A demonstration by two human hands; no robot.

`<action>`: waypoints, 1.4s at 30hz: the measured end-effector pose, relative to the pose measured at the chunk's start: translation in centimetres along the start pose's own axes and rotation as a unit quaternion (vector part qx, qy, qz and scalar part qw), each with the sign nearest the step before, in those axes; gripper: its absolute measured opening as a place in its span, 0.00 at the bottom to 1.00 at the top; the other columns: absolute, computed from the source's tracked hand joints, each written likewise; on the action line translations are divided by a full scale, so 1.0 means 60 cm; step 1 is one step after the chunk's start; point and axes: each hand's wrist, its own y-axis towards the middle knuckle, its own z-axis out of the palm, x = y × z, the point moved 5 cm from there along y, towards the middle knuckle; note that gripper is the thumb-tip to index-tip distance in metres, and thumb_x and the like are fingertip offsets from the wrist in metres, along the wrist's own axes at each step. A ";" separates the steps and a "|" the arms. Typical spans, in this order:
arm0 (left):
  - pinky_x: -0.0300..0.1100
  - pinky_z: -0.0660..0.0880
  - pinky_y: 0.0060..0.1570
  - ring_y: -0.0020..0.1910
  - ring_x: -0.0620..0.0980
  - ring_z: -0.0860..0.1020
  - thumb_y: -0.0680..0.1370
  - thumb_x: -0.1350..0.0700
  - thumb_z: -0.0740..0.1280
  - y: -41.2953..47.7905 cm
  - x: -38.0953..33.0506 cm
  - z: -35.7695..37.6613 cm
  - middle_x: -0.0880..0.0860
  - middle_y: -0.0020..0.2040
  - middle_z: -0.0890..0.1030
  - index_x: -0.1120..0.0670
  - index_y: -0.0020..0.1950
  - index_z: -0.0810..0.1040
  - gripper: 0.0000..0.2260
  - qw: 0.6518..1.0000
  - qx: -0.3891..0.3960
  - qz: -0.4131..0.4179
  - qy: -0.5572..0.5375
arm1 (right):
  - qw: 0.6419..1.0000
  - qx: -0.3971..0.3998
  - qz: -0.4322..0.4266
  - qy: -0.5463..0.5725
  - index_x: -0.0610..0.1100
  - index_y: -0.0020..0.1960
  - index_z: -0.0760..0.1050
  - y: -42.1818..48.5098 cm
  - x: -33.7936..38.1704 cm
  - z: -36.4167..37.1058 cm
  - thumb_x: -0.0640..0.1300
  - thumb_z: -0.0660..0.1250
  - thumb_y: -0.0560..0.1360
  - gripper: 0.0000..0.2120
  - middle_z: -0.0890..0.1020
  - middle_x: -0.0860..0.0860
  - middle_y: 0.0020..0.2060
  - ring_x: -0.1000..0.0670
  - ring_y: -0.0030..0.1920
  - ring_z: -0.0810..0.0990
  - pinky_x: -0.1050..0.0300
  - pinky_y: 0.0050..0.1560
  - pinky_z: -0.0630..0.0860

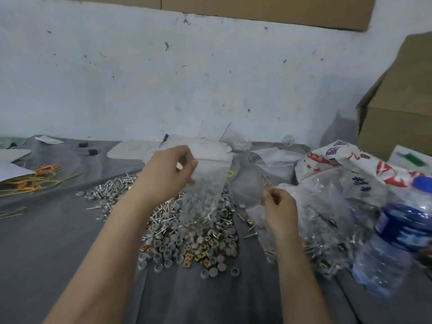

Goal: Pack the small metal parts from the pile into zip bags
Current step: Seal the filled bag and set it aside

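One pale, scuffed wall (163, 78) is seen across the background, with a brown cardboard box (402, 101) stood against it at the right. Below it, a table covered in grey cloth (58, 242) is shown. A white printed sack with red and blue markings (327, 160) is laid at the right rear, and a large crumpled clear plastic bag (327, 218), through which small parts can be seen, is heaped in front of it. The pile of small metal parts (187, 235), made up of grey round caps, silver pins and brass square clips, is spread at the centre of the table. A clear plastic water bottle with a blue label (392, 242) is seen blurred at the right edge. A small clear zip bag (205, 183) is held hanging above the pile, its top edge pinched between the curled fingers and thumb of the left hand (168, 174). The right hand (278, 209) is held just beside the pile with its fingertips drawn together against clear plastic; what is pinched cannot be made out. Thin yellow and orange ties (35, 181) are scattered at the left.
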 end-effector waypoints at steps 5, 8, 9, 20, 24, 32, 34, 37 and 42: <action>0.51 0.76 0.44 0.43 0.56 0.82 0.80 0.55 0.61 0.055 -0.118 0.111 0.55 0.43 0.80 0.58 0.44 0.74 0.08 0.999 0.017 0.042 0.014 | 0.985 -0.089 -0.080 0.122 0.45 0.57 0.73 -0.036 0.040 0.004 0.44 0.61 0.80 0.07 0.79 0.50 0.53 0.51 0.54 0.77 0.62 0.54 0.74; 0.51 0.77 0.44 0.40 0.55 0.82 0.79 0.57 0.63 0.096 -0.196 0.157 0.52 0.39 0.79 0.57 0.41 0.74 0.08 0.987 -0.012 0.080 -0.141 | 0.974 -0.139 -0.155 0.092 0.44 0.70 0.66 -0.017 0.070 -0.022 0.45 0.59 0.81 0.19 0.71 0.51 0.66 0.52 0.68 0.68 0.51 0.68 0.67; 0.51 0.78 0.45 0.41 0.56 0.82 0.79 0.58 0.64 0.112 -0.212 0.173 0.51 0.38 0.79 0.56 0.40 0.74 0.08 0.976 -0.022 0.074 -0.204 | 0.968 -0.171 -0.175 0.062 0.43 0.72 0.64 -0.003 0.075 -0.038 0.43 0.59 0.81 0.20 0.69 0.50 0.69 0.50 0.70 0.66 0.47 0.70 0.65; 0.49 0.73 0.58 0.58 0.61 0.77 0.77 0.58 0.64 0.144 -0.066 0.442 0.65 0.58 0.78 0.66 0.58 0.76 0.14 0.911 0.145 -0.236 -0.307 | 0.900 -0.042 0.101 -0.421 0.50 0.74 0.61 0.141 -0.125 -0.054 0.55 0.52 0.81 0.23 0.54 0.46 0.77 0.44 0.77 0.49 0.42 0.74 0.43; 0.27 0.71 0.44 0.49 0.48 0.79 0.78 0.59 0.64 0.179 -0.012 0.404 0.56 0.57 0.80 0.61 0.61 0.77 0.13 0.918 0.104 -0.209 -0.320 | 0.929 -0.100 0.072 -0.348 0.43 0.68 0.72 0.170 -0.091 -0.033 0.48 0.57 0.80 0.19 0.64 0.42 0.73 0.42 0.74 0.56 0.44 0.73 0.49; 0.49 0.74 0.61 0.60 0.52 0.75 0.80 0.57 0.62 0.251 0.176 0.208 0.56 0.60 0.76 0.55 0.56 0.74 0.06 0.888 -0.092 -0.260 -0.367 | 0.978 0.058 -0.105 -0.170 0.42 0.66 0.72 0.212 0.030 0.257 0.42 0.59 0.79 0.16 0.74 0.44 0.64 0.45 0.62 0.74 0.54 0.62 0.69; 0.50 0.70 0.64 0.60 0.51 0.73 0.80 0.57 0.61 0.261 0.250 0.156 0.53 0.58 0.76 0.53 0.57 0.72 0.07 0.862 -0.151 -0.298 -0.382 | 0.966 0.141 -0.114 -0.182 0.44 0.67 0.72 0.228 0.043 0.364 0.44 0.58 0.80 0.16 0.74 0.45 0.65 0.46 0.62 0.74 0.53 0.63 0.70; 0.47 0.70 0.59 0.52 0.50 0.71 0.81 0.59 0.59 0.269 0.347 0.107 0.49 0.45 0.72 0.56 0.57 0.70 0.06 0.813 -0.226 -0.362 -0.397 | 0.941 0.238 -0.110 -0.214 0.43 0.69 0.70 0.245 0.051 0.487 0.47 0.59 0.79 0.19 0.73 0.44 0.66 0.43 0.64 0.72 0.52 0.64 0.70; 0.46 0.68 0.48 0.44 0.53 0.71 0.80 0.62 0.58 0.288 0.478 0.080 0.56 0.45 0.74 0.58 0.49 0.72 0.04 0.761 -0.283 -0.410 -0.416 | 0.856 0.376 -0.087 -0.344 0.50 0.75 0.60 0.259 0.050 0.679 0.45 0.64 0.75 0.29 0.65 0.46 0.71 0.42 0.71 0.63 0.42 0.71 0.58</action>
